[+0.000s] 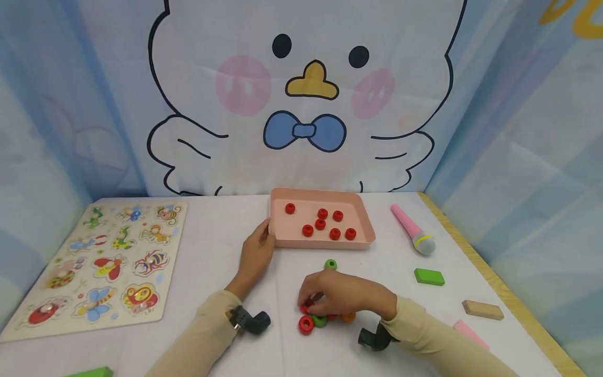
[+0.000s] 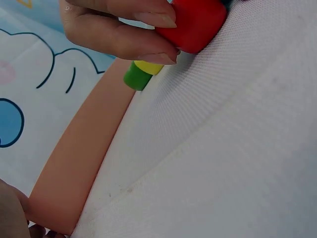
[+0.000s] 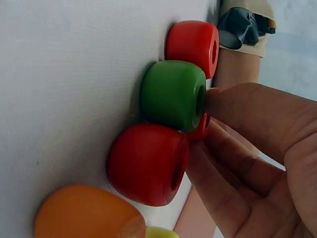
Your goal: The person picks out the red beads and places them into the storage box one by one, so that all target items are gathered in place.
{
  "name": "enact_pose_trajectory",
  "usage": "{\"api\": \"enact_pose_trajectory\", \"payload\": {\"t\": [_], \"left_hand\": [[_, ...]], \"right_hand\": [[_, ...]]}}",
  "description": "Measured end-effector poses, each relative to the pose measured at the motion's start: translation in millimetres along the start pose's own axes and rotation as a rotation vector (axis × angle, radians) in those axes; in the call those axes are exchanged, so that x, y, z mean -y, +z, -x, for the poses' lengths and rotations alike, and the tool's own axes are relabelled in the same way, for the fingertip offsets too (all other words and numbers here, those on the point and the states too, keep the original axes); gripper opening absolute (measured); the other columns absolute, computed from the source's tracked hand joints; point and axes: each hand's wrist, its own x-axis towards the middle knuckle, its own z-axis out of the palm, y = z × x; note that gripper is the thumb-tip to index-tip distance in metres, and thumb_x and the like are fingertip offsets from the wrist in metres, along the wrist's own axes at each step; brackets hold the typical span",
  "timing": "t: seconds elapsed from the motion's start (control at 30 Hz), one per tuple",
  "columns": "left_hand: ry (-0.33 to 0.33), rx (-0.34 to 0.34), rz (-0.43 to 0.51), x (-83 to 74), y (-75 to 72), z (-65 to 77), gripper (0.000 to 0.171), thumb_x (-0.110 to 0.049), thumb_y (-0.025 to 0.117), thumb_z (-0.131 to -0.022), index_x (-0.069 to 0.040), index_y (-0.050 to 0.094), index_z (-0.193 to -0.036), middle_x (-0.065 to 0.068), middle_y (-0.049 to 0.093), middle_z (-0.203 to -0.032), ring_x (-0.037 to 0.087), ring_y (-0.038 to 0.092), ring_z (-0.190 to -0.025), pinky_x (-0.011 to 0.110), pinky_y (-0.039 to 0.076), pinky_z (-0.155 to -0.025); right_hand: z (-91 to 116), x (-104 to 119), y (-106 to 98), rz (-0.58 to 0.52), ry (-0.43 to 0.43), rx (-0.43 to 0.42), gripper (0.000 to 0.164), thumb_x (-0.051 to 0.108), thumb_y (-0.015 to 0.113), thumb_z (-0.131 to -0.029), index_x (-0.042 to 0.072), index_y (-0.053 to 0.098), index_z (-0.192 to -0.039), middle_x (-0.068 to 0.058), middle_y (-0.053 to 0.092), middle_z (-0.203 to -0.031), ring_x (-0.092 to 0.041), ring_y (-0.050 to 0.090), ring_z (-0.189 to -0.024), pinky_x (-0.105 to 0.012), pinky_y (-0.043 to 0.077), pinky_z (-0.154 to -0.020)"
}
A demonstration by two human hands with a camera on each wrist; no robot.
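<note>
My left hand holds the left side of a pink tray at its near corner. Several red beads lie scattered inside the tray. In front of it, my right hand is over a small cluster of beads, its thumb and fingers pinching a red bead. Close beside these fingers, the right wrist view shows a green bead, a red bead nearer the camera and an orange bead. One green bead sits just beyond the right hand.
A wooden insect puzzle board occupies the table's left. On the right lie a pink toy microphone, a green block, a wooden block and a pink piece. Another green block is at the front left edge.
</note>
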Motion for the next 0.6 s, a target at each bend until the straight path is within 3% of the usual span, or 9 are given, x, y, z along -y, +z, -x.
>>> {"api": "enact_pose_trajectory", "payload": {"t": [0.6], "left_hand": [[-0.001, -0.003, 0.007, -0.6, 1.8, 0.0, 0.047, -0.013, 0.050, -0.099, 0.001, 0.046, -0.145, 0.016, 0.048, -0.145, 0.026, 0.047, -0.132, 0.037, 0.039, -0.109]], "right_hand": [[0.9, -2.4, 4.2, -0.036, 0.032, -0.011, 0.017, 0.008, 0.072, -0.089, 0.015, 0.074, -0.105, 0.014, 0.061, -0.098, -0.001, 0.059, -0.091, -0.016, 0.052, -0.085]]}}
